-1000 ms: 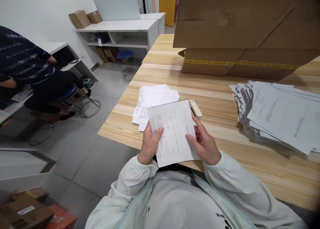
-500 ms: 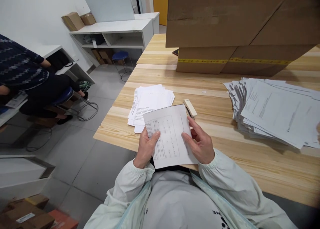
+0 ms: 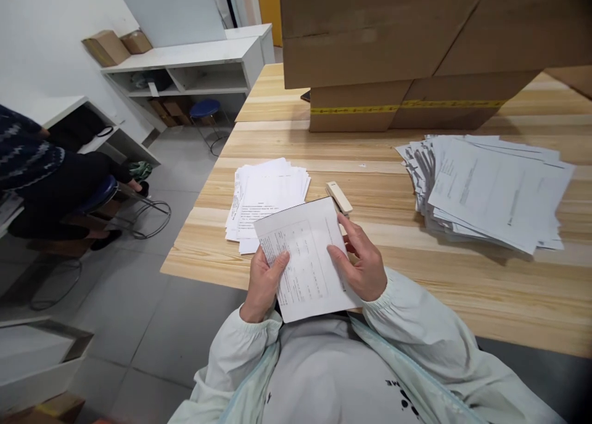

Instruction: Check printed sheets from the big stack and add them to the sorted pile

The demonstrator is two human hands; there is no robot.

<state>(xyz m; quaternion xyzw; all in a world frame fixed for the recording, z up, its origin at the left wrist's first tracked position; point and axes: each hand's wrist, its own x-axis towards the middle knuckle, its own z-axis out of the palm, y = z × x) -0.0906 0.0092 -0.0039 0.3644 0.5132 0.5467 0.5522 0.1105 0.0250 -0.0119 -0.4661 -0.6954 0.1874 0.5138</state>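
Observation:
A printed paper sheet (image 3: 308,260) is held tilted above the table's front edge, close to my body. My left hand (image 3: 266,282) grips its left side, thumb on top and fingers hidden underneath. On the opposite side my right hand (image 3: 361,260) pinches the sheet's edge between thumb and fingers. Whether more than one page is in the hold, I cannot tell. Just beyond the sheet lies a small cream-coloured stapler (image 3: 339,197). A low pile of printed papers (image 3: 268,190) rests to the left, partly covered by the held sheet.
A taller, uneven stack of papers (image 3: 490,193) sits on the wooden table (image 3: 379,202) at the right. Large cardboard boxes (image 3: 393,36) stand at the back. At far left a person (image 3: 28,159) sits on a blue stool. White shelving (image 3: 185,54) lines the wall.
The view has turned slightly to the right, so the table and its contents appear further left. Both hands keep the same hold on the sheet.

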